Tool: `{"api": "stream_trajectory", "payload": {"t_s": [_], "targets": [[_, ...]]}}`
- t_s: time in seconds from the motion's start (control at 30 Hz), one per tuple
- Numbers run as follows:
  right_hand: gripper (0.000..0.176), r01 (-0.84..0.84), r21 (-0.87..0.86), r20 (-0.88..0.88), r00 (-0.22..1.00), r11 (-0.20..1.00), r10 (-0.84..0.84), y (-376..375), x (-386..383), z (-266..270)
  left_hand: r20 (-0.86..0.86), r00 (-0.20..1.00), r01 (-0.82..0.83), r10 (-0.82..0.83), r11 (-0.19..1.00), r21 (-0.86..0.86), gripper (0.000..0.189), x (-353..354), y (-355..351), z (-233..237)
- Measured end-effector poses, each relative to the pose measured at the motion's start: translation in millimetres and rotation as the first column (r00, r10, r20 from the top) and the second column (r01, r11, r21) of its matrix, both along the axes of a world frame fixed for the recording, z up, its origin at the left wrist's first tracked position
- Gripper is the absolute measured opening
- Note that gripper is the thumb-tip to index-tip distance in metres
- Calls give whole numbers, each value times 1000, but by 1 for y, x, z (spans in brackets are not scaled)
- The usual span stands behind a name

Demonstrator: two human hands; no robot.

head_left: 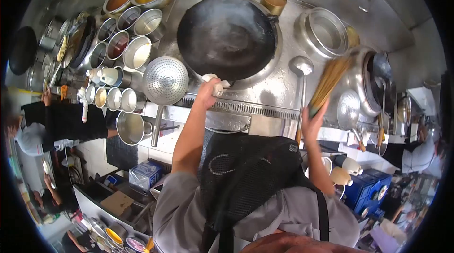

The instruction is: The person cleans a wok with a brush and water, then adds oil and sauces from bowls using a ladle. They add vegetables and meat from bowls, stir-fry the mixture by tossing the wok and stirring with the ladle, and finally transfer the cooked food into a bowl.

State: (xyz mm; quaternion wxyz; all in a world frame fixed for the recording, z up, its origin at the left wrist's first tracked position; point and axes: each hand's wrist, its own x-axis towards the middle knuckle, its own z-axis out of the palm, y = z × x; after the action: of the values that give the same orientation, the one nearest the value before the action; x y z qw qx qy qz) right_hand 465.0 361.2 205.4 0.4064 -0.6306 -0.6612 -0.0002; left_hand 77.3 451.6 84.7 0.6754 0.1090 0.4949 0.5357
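Two hands are engaged: left hand (206,95), fingers clamped on the cloth (216,84) at the near rim of the wok (226,40), seated on the range (285,74); right hand (314,121), fingers closed around the brush (331,80). Heating appears advanced (smoke (231,8) rises); brush-to-wok contact is absent.

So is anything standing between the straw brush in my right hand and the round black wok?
Yes: a long-handled steel ladle lies on the shiny steel counter, between the straw brush in your right hand and the round black wok. Lifting the brush over it should probably clear it.
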Motion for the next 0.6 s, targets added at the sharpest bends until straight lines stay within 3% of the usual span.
{"api": "stream_trajectory", "payload": {"t_s": [0.03, 0.07, 0.1, 0.17, 0.23, 0.27, 0.33, 0.37, 0.4, 0.43, 0.47, 0.53, 0.6], "targets": [[88, 30, -247, -6, 999, 968, -32, -47, 12, -56, -39, 998, 42, -42, 999, -20, 37, 0, 2, -3], [90, -39, -651, -87, 996, 758, -23, -85, 30, -89, -79, 993, 86, -89, 995, -45, 38, 0, 3, -4], [89, -76, -728, -171, 983, 681, -73, -115, 47, -127, -149, 983, 98, -108, 993, -70, 41, 2, 3, 1], [89, -136, -795, -250, 962, 592, -114, -120, 46, -127, -179, 981, 75, -78, 997, -19, 41, 4, -1, 2], [88, 23, -680, -141, 977, 733, -161, -109, -1, -41, -288, 956, 73, -52, 995, 62, 31, 7, -5, -1], [88, 16, -681, -145, 977, 732, -157, -114, 4, -56, -292, 955, 69, -48, 996, 60, 31, 9, -9, -2], [86, -26, -674, -47, 999, 738, -8, -119, 39, -138, -528, 848, 93, 43, 969, 229, 38, 9, -20, -1], [80, -169, -466, 18, 980, 869, 201, -105, 55, -178, -616, 786, 158, 56, 945, 288, 47, 5, -27, -2], [72, -218, -579, -157, 975, 785, 155, -94, 80, -204, -700, 709, 219, 84, 918, 332, 56, -1, -36, -3], [65, -298, -604, -364, 928, 740, 77, -67, 64, -170, -782, 614, 224, 107, 927, 302, 64, -1, -47, 8], [58, -394, -574, -589, 808, 718, -28, -42, 34, -116, -789, 597, 247, 146, 902, 355, 71, -4, -56, 3], [44, -512, -367, -859, 508, 776, -70, 7, -30, -21, -784, 603, 229, 148, 909, 348, 74, -3, -77, 4], [35, -495, -166, -950, 311, 853, -4, 63, -93, 32, -934, 337, 375, 119, 893, 250, 77, 6, -91, 4]]}}
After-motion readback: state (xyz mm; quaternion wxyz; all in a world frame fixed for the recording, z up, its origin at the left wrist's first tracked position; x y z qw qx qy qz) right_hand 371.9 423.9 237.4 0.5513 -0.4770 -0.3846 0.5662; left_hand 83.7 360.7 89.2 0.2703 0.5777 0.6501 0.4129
